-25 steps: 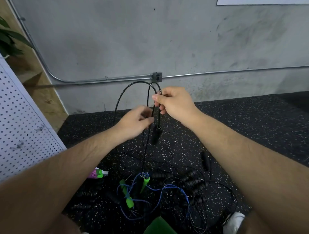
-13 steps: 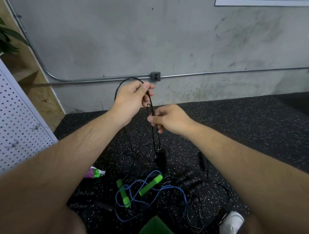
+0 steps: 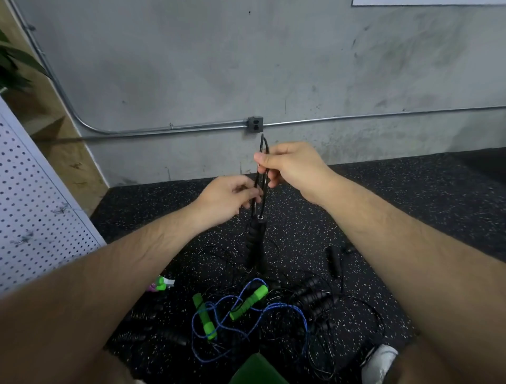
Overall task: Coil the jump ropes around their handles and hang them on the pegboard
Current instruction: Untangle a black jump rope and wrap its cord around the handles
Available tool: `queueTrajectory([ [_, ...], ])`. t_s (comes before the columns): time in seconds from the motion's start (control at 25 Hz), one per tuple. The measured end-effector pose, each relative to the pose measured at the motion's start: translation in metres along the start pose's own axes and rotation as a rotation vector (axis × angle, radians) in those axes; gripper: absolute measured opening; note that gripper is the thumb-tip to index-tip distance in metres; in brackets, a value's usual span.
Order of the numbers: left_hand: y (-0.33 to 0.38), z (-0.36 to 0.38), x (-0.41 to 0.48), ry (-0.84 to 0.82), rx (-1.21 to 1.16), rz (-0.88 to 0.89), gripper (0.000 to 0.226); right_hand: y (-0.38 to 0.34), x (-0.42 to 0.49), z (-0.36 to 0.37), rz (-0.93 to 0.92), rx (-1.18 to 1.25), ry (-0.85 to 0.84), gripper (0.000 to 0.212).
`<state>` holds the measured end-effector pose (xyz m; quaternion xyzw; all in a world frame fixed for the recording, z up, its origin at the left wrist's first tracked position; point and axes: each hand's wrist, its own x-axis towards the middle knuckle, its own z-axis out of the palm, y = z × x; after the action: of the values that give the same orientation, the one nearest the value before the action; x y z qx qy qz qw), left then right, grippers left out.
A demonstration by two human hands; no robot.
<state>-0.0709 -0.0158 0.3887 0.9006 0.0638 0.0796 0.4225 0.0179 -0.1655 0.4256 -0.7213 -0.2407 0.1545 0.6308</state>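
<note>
R hand (image 3: 290,167) pinches black cord (image 3: 264,142) above hanging handles (image 3: 256,238), L hand (image 3: 227,197) pinches nearer handles — wrap loops tight & even.

No text, brand or number can be read anywhere in view. The white sheet (image 3: 427,2) high on the wall shows only its blank lower edge, cut off by the frame's top. The small pink and green thing (image 3: 159,285) on the floor carries a white tag (possibly a label), too small and blurred to make out. The grey outlet box (image 3: 255,124) on the wall shows two sockets and no legible marking.
</note>
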Motion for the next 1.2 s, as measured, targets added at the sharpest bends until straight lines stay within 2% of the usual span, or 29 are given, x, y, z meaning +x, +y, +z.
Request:
queueTrajectory([
  [0.12,0.006,-0.005,0.006,0.140,-0.113,0.034,0.012,0.010,-0.007,-0.001,0.028,-0.123,-0.077,0.017],
  [0.44,0.015,-0.010,0.018,0.225,-0.347,0.083,0.015,0.031,-0.013,0.009,0.016,-0.190,-0.090,0.018],
  [0.6,0.016,-0.009,0.015,0.278,-0.294,0.059,0.018,0.032,-0.011,0.025,-0.003,-0.210,-0.051,0.013],
  [0.76,0.010,-0.018,0.008,0.373,-0.233,0.052,0.013,0.022,-0.007,0.024,-0.032,-0.239,0.020,0.019],
  [0.84,0.000,-0.018,0.003,0.296,-0.215,0.015,0.011,0.014,-0.006,0.023,-0.040,-0.220,0.024,0.019],
  [1.0,-0.015,-0.010,-0.006,-0.048,-0.138,0.059,0.014,0.007,-0.005,0.022,-0.023,-0.137,-0.025,0.018],
  [1.2,-0.010,0.001,-0.008,-0.069,-0.322,0.033,0.024,0.005,-0.005,0.025,-0.036,-0.041,0.067,0.012],
])
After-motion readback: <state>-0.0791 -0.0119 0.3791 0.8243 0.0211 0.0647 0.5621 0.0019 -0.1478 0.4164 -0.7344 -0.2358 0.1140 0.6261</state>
